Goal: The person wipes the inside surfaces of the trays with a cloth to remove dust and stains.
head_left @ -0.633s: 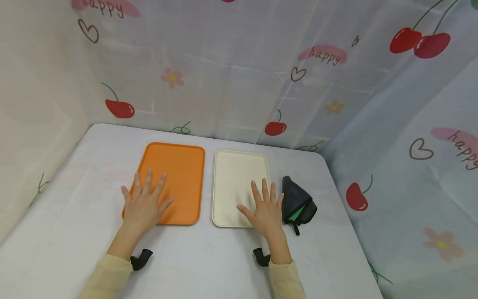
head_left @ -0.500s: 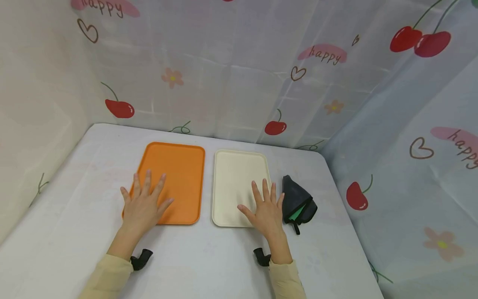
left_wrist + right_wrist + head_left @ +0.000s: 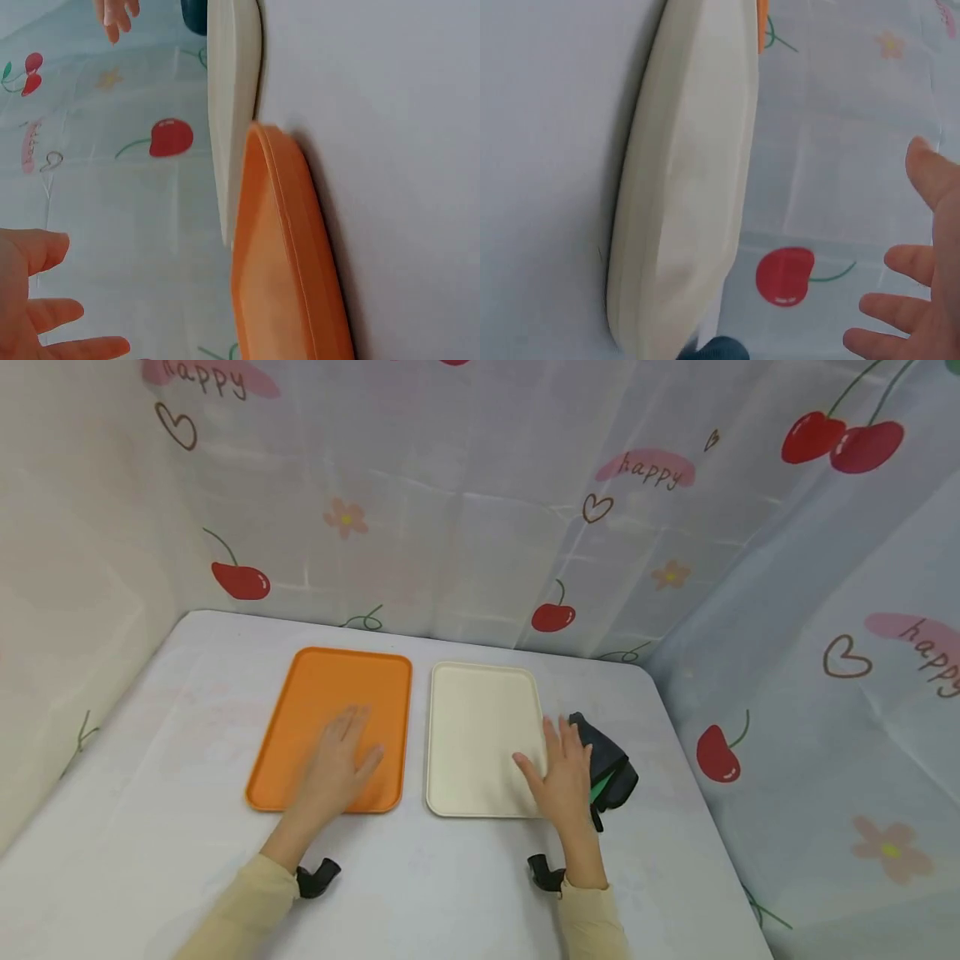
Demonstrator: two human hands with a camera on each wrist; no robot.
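- Over an orange tray [image 3: 337, 681] on a white-covered table [image 3: 427, 893], I see the left hand [image 3: 330, 772] hovering clear of the surface, thumb and fingers apart, slightly blurred from my head view.
- Farther right, the right hand [image 3: 562, 785] hangs palm down, its thumb spread from straight fingers, between a cream tray [image 3: 480, 735] and a dark folded bundle [image 3: 619, 783]; my wrist views show it raised above both.
- Side by side lie the two trays, a narrow gap between them; the bundle, a green patch [image 3: 601, 787] showing, rests just beside the cream one.
- Behind, I have a curtain [image 3: 450, 543] printed with cherries.
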